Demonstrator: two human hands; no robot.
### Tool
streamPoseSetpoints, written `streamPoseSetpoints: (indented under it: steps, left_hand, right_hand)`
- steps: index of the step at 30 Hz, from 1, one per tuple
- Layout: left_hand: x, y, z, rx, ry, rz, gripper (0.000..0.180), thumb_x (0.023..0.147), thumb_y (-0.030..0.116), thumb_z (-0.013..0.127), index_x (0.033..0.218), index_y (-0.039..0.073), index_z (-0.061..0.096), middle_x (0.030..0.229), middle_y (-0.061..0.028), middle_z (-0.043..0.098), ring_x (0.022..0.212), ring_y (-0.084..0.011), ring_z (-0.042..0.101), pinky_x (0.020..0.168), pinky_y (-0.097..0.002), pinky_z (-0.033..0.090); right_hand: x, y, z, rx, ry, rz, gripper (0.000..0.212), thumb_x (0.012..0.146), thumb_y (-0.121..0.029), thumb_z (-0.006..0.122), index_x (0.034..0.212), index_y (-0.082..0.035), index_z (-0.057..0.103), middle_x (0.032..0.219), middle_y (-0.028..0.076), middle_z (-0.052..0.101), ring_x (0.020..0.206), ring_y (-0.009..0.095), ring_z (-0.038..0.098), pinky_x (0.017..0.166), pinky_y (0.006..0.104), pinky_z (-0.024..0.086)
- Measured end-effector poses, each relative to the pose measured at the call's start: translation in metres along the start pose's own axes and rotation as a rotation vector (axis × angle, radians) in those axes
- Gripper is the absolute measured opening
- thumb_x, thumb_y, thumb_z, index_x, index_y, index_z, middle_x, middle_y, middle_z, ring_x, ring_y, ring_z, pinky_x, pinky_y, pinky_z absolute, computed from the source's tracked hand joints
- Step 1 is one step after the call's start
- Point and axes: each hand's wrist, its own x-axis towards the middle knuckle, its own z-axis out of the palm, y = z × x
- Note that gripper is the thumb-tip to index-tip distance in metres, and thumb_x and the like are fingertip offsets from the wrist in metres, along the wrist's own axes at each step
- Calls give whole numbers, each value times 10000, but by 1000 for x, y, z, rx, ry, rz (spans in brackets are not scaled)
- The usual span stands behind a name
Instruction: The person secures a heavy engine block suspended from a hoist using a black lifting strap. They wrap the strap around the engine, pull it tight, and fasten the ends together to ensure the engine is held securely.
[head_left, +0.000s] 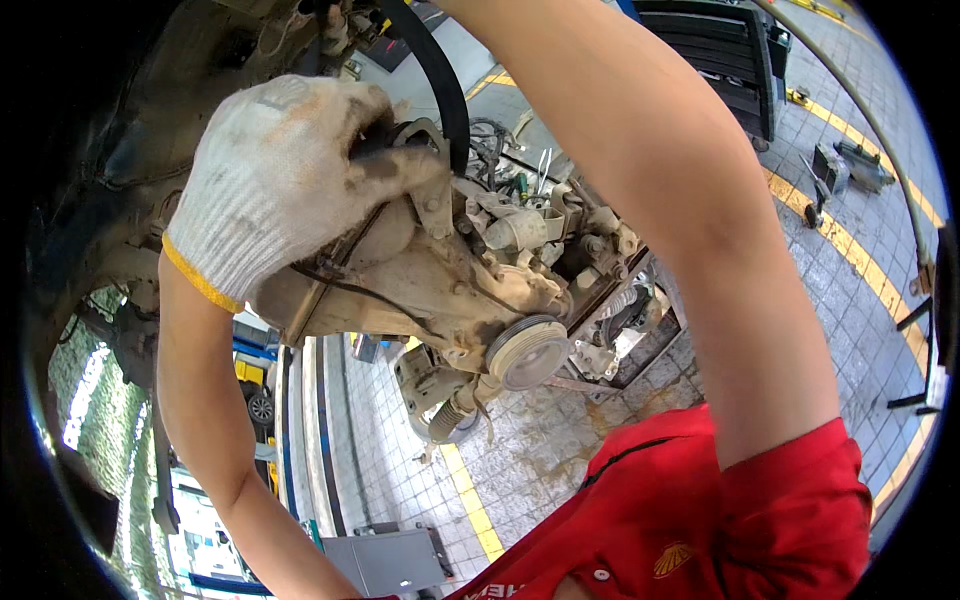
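Observation:
My left hand point(275, 165) wears a white knit glove with a yellow cuff, soiled brown in places. Its fingers curl round a dirty metal bracket point(436, 203) at the upper part of an engine point(400, 275), the thumb lying along it. The engine is coated in tan grime and carries a round ribbed pulley point(528, 356) at its lower right end. A thin dark cable point(375, 295) runs across it. From the lower right my bare right forearm reaches up past the top edge, so my right hand is out of sight. A wide black strap or hose point(440, 80) hangs beside the bracket.
Dark vehicle underbody point(110, 150) fills the left and top. Behind the engine, a metal-framed stand point(650, 350) holds greasy parts and cables. A black slatted cart point(710, 60) stands far right, near loose parts point(845, 170) on the tiled floor with yellow lines. A grey cabinet point(385, 562) is low down.

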Motion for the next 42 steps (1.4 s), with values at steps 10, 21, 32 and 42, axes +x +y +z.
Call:
streamPoseSetpoints:
  steps: [10,21,32,42]
  left_hand:
    - [70,-6,-19,-340,-341,-415,341,1026,305,600,1272,101,718,1097,-225,716,1012,-275,719,905,-364,559]
    - [75,-60,23,-992,-158,-402,345,1029,162,561,1342,76,678,1100,-125,736,809,-184,728,748,-303,582]
    - [94,-65,42,-831,-227,-365,329,987,286,653,1147,17,753,875,-99,760,674,-157,735,577,-263,578]
    - [72,-38,13,-515,-146,-17,490,950,338,717,1313,15,650,1162,-157,737,1036,-224,712,937,-362,553]
  right_hand:
    - [1,14,41,-102,145,-14,406,971,-481,600,786,-122,640,557,59,525,462,233,489,483,391,389]
    - [-36,-25,-8,-919,-185,352,757,941,-629,648,1370,-6,610,1281,199,661,1103,328,611,949,449,486]
    - [-139,-56,-53,-1263,-526,440,482,825,-416,836,1119,-39,780,957,134,778,819,225,732,745,360,564]
    - [-142,-9,-99,-1015,-424,571,465,849,-284,814,1218,-17,721,1064,139,766,927,241,723,859,369,578]
